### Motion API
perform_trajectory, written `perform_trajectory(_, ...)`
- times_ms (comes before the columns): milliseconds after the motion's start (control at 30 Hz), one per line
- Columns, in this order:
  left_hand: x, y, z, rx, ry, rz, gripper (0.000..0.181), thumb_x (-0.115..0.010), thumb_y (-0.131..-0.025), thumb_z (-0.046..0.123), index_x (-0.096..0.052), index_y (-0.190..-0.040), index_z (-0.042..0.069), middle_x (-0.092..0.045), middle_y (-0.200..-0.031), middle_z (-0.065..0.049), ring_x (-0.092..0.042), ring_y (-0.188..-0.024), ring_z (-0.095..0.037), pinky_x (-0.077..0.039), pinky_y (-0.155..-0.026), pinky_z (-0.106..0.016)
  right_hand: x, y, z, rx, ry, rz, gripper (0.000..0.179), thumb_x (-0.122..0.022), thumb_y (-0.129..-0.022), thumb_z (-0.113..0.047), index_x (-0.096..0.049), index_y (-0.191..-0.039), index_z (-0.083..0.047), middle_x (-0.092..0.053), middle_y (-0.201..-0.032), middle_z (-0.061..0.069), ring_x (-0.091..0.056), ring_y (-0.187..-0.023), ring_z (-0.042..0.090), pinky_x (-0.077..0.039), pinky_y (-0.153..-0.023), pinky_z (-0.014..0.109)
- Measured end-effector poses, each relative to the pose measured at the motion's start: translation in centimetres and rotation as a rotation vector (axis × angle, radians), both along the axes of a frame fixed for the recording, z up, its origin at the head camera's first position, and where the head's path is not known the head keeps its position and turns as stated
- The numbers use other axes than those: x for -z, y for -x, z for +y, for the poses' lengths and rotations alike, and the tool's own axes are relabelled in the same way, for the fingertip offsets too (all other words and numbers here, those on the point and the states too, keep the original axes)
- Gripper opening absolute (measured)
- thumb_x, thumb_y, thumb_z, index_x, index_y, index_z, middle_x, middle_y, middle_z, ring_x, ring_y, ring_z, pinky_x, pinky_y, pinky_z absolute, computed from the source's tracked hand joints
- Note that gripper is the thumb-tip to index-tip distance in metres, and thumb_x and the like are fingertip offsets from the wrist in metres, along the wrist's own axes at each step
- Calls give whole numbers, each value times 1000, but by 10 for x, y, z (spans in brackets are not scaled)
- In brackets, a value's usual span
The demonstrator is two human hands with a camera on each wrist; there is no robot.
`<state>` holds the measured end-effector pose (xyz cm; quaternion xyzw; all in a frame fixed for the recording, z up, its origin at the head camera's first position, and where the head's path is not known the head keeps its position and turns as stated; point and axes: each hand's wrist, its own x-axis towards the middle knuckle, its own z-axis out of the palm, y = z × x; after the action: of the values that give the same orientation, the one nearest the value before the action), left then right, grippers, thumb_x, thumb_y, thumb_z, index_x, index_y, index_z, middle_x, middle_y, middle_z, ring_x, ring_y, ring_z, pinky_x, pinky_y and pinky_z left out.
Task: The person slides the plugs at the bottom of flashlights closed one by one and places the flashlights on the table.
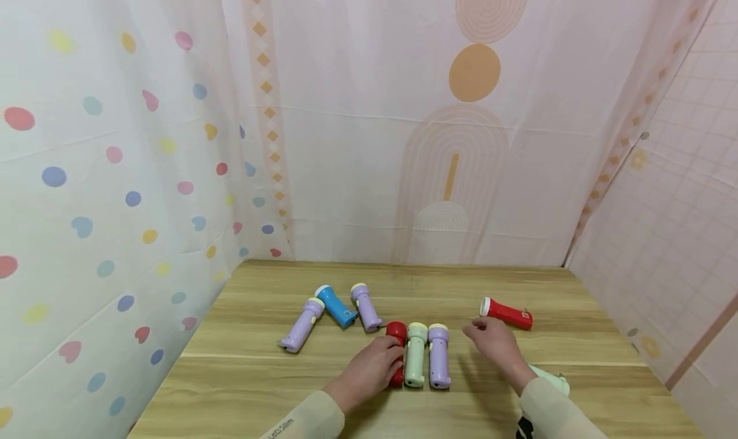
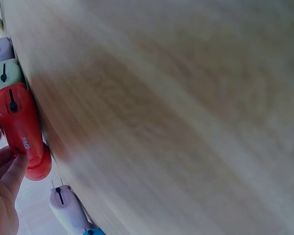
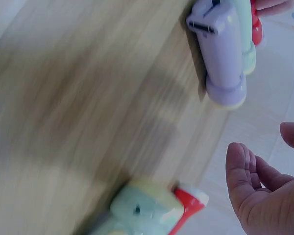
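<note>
The row has a red flashlight (image 2: 20, 120), a pale green flashlight (image 1: 416, 357) and a light purple flashlight (image 1: 439, 359), and the blue flashlight (image 1: 337, 307) and the other red flashlight (image 1: 508, 314) have white ends. The table (image 1: 242, 388) is yellowy brown with wood stripes. The left curtain (image 1: 144, 74) is white with colourful spots and hearts, and the back curtain (image 1: 357, 74) is pinkish with orange diamonds.

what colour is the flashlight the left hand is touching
Red. The flashlight touched by the left hand shows best in the left wrist view.
</note>
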<state>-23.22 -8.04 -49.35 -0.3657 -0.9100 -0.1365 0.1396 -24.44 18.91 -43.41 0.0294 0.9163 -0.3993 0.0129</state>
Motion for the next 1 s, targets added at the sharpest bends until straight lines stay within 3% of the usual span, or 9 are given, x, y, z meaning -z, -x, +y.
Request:
perform_trajectory(233, 1, 0, 0, 30, 23, 40, 24, -67, -94, 10, -69, -118, 12, -60, -112, -8, -60, -100, -21, -52, -89, -31, -4, -6, 30, -12, -54, 57, 43, -62, -96, -25, -62, -123, 8, -65, -118, 21, -62, -98, 28, -51, -84, 48)
perform_trajectory(333, -1, -1, 1, 20, 50, 44, 23, -65, -95, 11, -69, -118, 14, -59, -112, -8, -58, -102, -20, -52, -89, -31, -5, -9, 43, -31, -98, 75, 44, -61, -97, -26, -62, -122, 10, -65, -117, 22, -63, -101, 33, -50, -86, 51)
perform_trajectory(467, -1, -2, 1, 5, 79, 59, 23, -63, -97, 12, -69, -119, 16, -59, -111, -6, -56, -104, -19, -52, -87, -30, -7, -12, 59, -38, -157, 76, 46, -60, -97, -27, -61, -123, 11, -65, -117, 25, -62, -105, 39, -49, -88, 53)
perform_trajectory(700, -1, -3, 2, 12, 153, 67, 29, -67, -92, 7, -70, -119, 18, -58, -118, -4, -54, -111, -19, -51, -90, -30, -6, -16, 78, -28, -207, 78, 46, -59, -97, -28, -61, -123, 10, -67, -110, 21, -62, -100, 33, -49, -84, 51)
perform_trajectory(1000, -2, -2, 3, 66, 122, 96, 20, -62, -98, 23, -68, -116, 17, -59, -118, -7, -54, -110, -18, -50, -92, -31, -8, -16, 101, -53, -292, 69, 46, -57, -97, -27, -61, -122, 12, -67, -108, 23, -63, -97, 36, -50, -82, 52)
